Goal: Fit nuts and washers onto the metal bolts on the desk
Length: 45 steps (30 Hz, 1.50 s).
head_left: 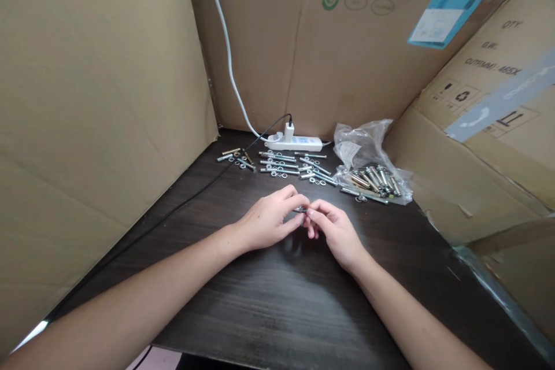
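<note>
Over the middle of the dark table, my left hand (272, 217) and my right hand (336, 231) meet at a small metal expansion bolt (300, 209). The fingers of both are closed around it, and they cover most of its length. A nut or washer seems to sit on the visible part, too small to make out surely. Just beyond the hands lie rows of loose bolts (278, 163) with sleeves, nuts and washers. Another bolt (366, 195) rests to the right, with washers (361, 199) beside it.
A clear plastic bag (362, 147) holding several bolts (375, 179) lies at the back right. Behind the loose parts is a white power strip (299, 143) with a plugged-in charger (289, 132). A black cable (191, 198) crosses the table's left side. Cardboard boxes (260, 40) wall the table in.
</note>
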Each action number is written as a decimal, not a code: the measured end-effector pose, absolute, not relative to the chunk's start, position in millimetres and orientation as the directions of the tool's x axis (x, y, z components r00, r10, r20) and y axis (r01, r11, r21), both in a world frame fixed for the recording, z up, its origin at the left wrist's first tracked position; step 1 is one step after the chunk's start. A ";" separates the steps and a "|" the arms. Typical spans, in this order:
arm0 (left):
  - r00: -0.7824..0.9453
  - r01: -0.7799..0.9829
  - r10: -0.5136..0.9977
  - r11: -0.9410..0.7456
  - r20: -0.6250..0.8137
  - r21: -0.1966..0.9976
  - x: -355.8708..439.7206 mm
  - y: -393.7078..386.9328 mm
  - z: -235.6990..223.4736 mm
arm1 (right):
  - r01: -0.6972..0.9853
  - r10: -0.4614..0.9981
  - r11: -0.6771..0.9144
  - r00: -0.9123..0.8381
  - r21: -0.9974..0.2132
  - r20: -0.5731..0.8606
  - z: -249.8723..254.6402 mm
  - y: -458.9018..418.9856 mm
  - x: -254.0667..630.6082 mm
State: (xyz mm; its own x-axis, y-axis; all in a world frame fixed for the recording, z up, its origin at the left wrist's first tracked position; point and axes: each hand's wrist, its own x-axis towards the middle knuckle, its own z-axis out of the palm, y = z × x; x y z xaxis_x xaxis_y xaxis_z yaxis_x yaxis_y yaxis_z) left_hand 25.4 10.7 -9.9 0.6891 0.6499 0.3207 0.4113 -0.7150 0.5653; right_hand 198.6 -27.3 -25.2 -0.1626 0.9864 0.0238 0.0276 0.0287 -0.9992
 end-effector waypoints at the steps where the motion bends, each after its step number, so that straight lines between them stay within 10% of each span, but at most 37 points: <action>1: 0.690 0.416 0.655 -0.708 0.309 0.571 25.3 10.9 -10.2 | 0.039 0.988 0.039 -0.152 -0.998 0.033 -25.7 -27.4 198.5; 9: 0.621 0.482 0.735 -0.632 0.273 0.606 26.3 13.6 -11.6 | 0.289 0.987 0.161 -0.068 -0.944 0.148 -23.3 -22.9 211.5; 19: 0.554 0.500 0.802 -0.535 0.224 0.681 23.2 24.7 -21.4 | 0.791 0.962 0.258 -0.155 -0.554 0.226 -31.0 -11.6 229.9; 25: 0.593 0.490 0.774 -0.565 0.221 0.664 23.4 25.3 -23.4 | 0.779 0.964 0.249 -0.142 -0.575 0.226 -32.6 -13.5 225.7; 32: 0.631 0.482 0.751 -0.577 0.196 0.660 25.5 19.4 -19.9 | 0.384 0.981 0.192 -0.075 -0.903 0.176 -27.1 -21.4 213.8; 45: 0.641 0.456 0.741 -0.577 0.200 0.678 26.3 18.0 -21.0 | 0.479 0.951 0.308 -0.129 -0.822 0.281 -21.2 -27.1 209.5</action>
